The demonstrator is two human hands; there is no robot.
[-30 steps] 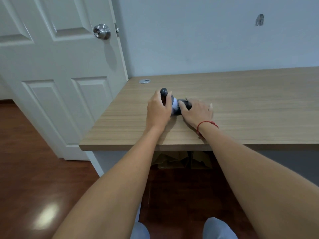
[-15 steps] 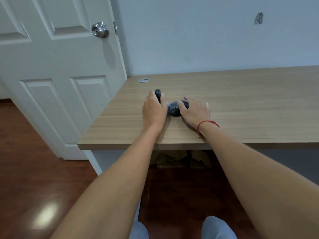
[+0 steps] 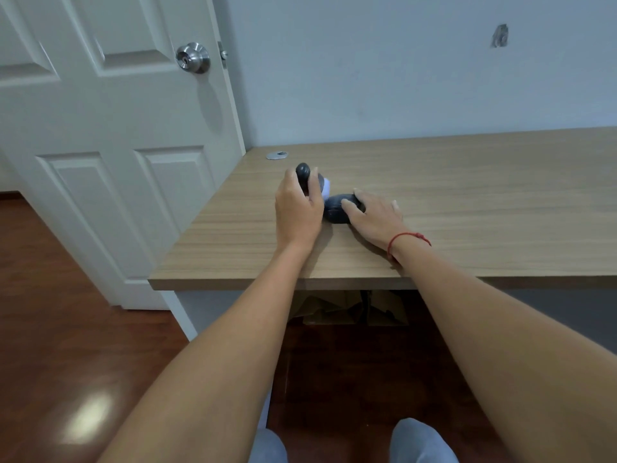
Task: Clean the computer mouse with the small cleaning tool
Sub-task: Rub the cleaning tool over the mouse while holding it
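A dark grey computer mouse [image 3: 335,209] lies on the wooden desk [image 3: 467,202] near its left end. My right hand [image 3: 375,217] rests over the mouse's right side, fingers and thumb gripping it. My left hand [image 3: 298,208] is closed around the small cleaning tool [image 3: 305,177], a dark rounded handle with a pale whitish head [image 3: 326,188]. The tool's head sits just above the left end of the mouse, close to touching it. Part of the tool is hidden behind my fingers.
A small silver round disc [image 3: 277,155] lies at the desk's far left corner. A white panelled door [image 3: 110,155] with a metal knob [image 3: 193,57] stands left of the desk. Cardboard [image 3: 337,309] sits under the desk on the dark wood floor.
My left hand has shifted the tool slightly left then back and up, so its pale head shows again by the mouse. My right hand stays on the mouse.
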